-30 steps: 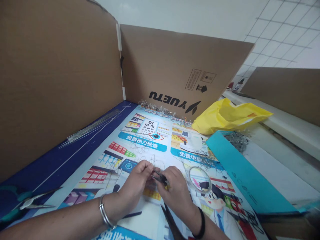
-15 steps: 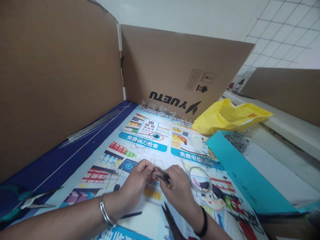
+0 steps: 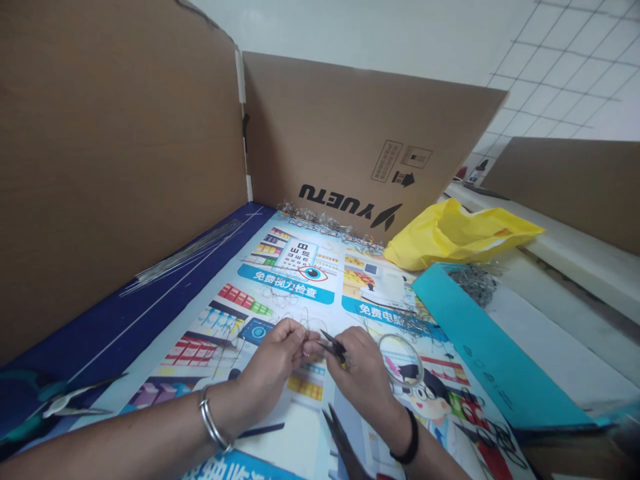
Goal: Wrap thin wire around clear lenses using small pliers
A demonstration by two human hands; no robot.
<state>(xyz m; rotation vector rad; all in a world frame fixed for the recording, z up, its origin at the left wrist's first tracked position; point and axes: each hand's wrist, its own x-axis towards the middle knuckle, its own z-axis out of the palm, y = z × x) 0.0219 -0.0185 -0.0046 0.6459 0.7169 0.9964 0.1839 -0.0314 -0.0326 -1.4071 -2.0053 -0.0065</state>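
While teal-handled pliers point(image 3: 59, 405) lay spread at far left, the left hand point(image 3: 270, 363) had its grip pinched together on a thin wire point(image 3: 307, 333), above the printed poster point(image 3: 300, 440). Just beside, small dark-nosed pliers point(image 3: 340, 349), jaws apart, sat clamped in the grip of the right hand point(image 3: 363, 370). Farther right: a coiled ring point(image 3: 421, 365), then black loops point(image 3: 500, 437).

There are 2 hands point(image 3: 273, 363), 2 pairs of pliers point(image 3: 338, 348), 1 pair of scissors point(image 3: 344, 441), 1 bag point(image 3: 447, 237) and 3 cardboard panels point(image 3: 360, 127).
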